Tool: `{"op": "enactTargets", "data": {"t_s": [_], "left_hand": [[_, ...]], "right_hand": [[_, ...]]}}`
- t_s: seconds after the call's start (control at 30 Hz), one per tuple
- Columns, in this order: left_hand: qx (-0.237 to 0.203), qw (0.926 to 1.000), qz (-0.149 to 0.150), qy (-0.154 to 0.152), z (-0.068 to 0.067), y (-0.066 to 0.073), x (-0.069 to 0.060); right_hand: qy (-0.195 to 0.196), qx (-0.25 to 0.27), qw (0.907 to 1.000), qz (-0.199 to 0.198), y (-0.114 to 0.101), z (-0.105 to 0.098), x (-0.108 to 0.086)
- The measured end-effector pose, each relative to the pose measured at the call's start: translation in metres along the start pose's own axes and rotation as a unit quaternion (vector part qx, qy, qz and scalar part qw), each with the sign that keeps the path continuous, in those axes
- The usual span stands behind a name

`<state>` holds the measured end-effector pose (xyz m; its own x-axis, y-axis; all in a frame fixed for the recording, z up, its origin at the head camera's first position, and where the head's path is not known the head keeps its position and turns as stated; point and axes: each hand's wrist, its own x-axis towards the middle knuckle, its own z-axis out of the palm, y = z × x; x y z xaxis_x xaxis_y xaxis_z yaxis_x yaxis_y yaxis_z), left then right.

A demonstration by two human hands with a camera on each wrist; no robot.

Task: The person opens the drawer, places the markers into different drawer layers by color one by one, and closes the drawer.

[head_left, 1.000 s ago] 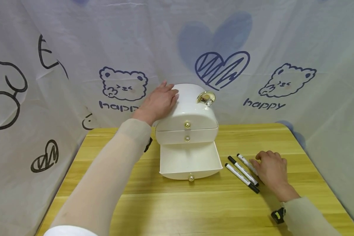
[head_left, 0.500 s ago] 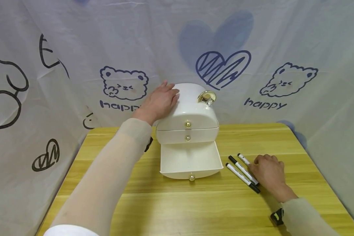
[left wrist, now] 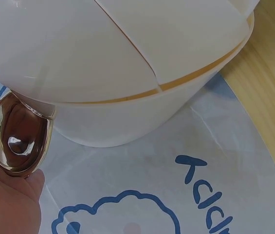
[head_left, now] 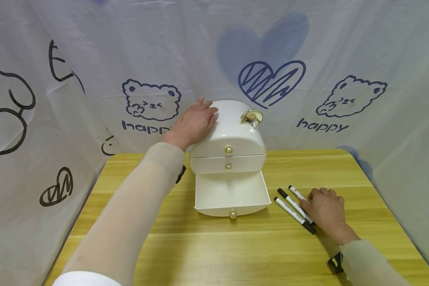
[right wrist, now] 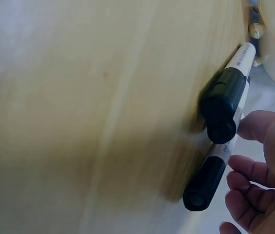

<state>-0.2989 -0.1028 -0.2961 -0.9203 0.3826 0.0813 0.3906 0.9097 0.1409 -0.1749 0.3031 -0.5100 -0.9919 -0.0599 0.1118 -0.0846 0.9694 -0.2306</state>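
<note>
A white dome-topped drawer box (head_left: 232,145) stands at the middle of the table, its bottom drawer (head_left: 232,192) pulled out and bare inside. My left hand (head_left: 194,123) lies on the box's top left. In the left wrist view its fingers (left wrist: 13,204) cup a shiny gold ear-shaped handle (left wrist: 23,136). Three white markers with black ends lie right of the drawer: a near marker (head_left: 289,209), a middle marker (head_left: 288,198) and a far marker (head_left: 296,192). My right hand (head_left: 327,212) pinches the far marker between thumb and index finger, partly covering it.
Another gold ear handle (head_left: 251,118) sits on the box's right side. Small round knobs mark the drawers, the lowest knob (head_left: 232,214) facing forward. A white cloth (head_left: 214,47) with bear and heart drawings hangs behind the wooden table (head_left: 236,254).
My right hand has lowered slightly to the left and its fingers have closed on the far marker. My left hand keeps its place on the box.
</note>
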Motion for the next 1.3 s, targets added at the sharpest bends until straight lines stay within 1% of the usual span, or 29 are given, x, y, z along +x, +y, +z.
{"op": "enactTargets", "data": {"t_s": [0.17,0.4,0.9,1.03,1.23,1.3], "left_hand": [[0.003,1.0,0.002,0.001,0.0,0.0,0.0],[0.0,1.0,-0.003,-0.001,0.0,0.001,0.001],[-0.002,1.0,-0.002,0.0,0.001,0.0,0.001],[-0.004,1.0,-0.002,0.001,0.001,0.0,0.002],[-0.005,1.0,-0.003,0.0,0.001,0.001,0.001],[-0.003,1.0,-0.003,0.0,0.0,0.0,0.001]], "right_hand": [[-0.002,-0.003,1.0,-0.005,0.001,0.001,-0.002],[0.017,0.005,0.9997,-0.016,0.004,0.005,-0.003],[0.011,-0.007,0.9996,-0.026,0.007,0.008,-0.002],[0.024,-0.015,0.999,-0.035,0.008,0.007,-0.003],[0.067,-0.015,0.996,-0.057,0.004,0.001,0.0],[0.076,-0.015,0.9949,-0.065,0.002,-0.002,0.001]]}}
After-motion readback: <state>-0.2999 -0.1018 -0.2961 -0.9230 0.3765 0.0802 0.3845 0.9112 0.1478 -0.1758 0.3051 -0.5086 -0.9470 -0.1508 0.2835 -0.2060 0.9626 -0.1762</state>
